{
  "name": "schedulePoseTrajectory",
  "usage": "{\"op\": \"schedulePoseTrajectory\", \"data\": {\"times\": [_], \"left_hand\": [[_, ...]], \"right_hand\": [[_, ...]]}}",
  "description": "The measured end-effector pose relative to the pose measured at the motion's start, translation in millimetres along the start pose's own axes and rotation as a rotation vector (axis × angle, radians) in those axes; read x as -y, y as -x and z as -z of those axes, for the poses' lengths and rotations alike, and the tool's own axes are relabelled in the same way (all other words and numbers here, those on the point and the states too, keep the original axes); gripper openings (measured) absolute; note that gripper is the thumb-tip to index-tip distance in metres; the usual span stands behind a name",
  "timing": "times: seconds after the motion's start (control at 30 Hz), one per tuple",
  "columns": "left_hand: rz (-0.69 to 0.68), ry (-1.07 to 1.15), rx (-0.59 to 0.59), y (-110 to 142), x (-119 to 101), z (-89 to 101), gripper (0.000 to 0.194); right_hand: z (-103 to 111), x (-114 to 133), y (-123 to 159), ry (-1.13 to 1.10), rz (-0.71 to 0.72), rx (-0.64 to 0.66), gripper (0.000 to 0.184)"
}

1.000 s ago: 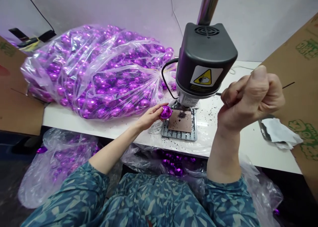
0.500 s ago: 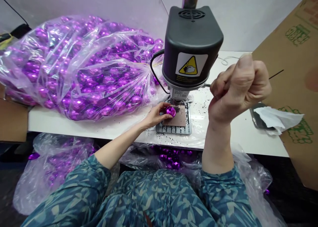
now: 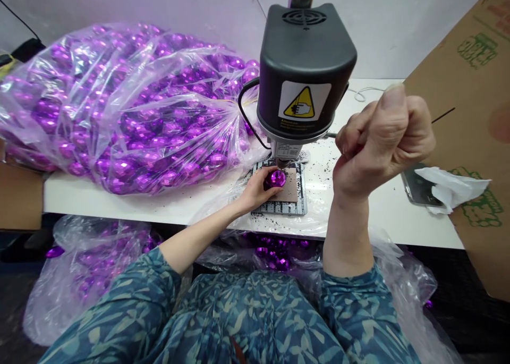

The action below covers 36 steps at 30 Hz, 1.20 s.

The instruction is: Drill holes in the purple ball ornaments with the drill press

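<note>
My left hand is closed round a shiny purple faceted ball, thumb and fingers on its sides. The ball is over a brown square board on the slotted metal base of a small drill press. Directly above the ball is the machine's lower end; its tip is hard to make out. Raised at the right, my right hand makes a fist round the press's lever, a thin dark rod showing on both sides of it. The grip itself is hidden.
A big clear bag of purple balls fills the table's left. More balls lie in plastic below the table edge. Dark shavings dot the white tabletop. At right are a phone, a tissue and a cardboard box.
My left hand has moved slightly right with the purple ball, bringing it further under the machine's lower end. My right hand stays almost in place. The view has shifted a little.
</note>
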<state>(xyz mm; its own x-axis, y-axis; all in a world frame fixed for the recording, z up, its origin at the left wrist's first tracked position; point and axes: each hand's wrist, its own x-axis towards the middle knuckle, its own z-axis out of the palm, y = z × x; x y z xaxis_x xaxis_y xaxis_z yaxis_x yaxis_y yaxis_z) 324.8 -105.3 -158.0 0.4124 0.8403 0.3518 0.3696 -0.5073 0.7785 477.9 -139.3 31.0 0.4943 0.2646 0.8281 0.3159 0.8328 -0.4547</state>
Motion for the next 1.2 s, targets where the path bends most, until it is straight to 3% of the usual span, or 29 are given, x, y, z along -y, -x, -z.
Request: {"op": "schedulePoseTrajectory", "data": {"times": [0.13, 0.37, 0.47, 0.67, 1.2], "left_hand": [[-0.030, 0.007, -0.021, 2, 6, -2.8, 0.058], [-0.246, 0.036, -0.023, 7, 2, -6.0, 0.048], [-0.195, 0.051, -0.027, 8, 0, -10.6, 0.045], [-0.025, 0.152, -0.057, 9, -3, -16.8, 0.046], [-0.026, 0.146, -0.050, 8, 0, -15.6, 0.048]], "right_hand": [[0, -1, 0, -0.031, 0.029, 0.000, 0.043], [0, -1, 2, 0.057, 0.051, 0.020, 0.042], [0, 3, 4, 0.124, 0.049, 0.028, 0.042], [1, 5, 7, 0.048, -0.004, -0.030, 0.046], [13, -16, 24, -0.130, 0.251, -0.007, 0.049]]}}
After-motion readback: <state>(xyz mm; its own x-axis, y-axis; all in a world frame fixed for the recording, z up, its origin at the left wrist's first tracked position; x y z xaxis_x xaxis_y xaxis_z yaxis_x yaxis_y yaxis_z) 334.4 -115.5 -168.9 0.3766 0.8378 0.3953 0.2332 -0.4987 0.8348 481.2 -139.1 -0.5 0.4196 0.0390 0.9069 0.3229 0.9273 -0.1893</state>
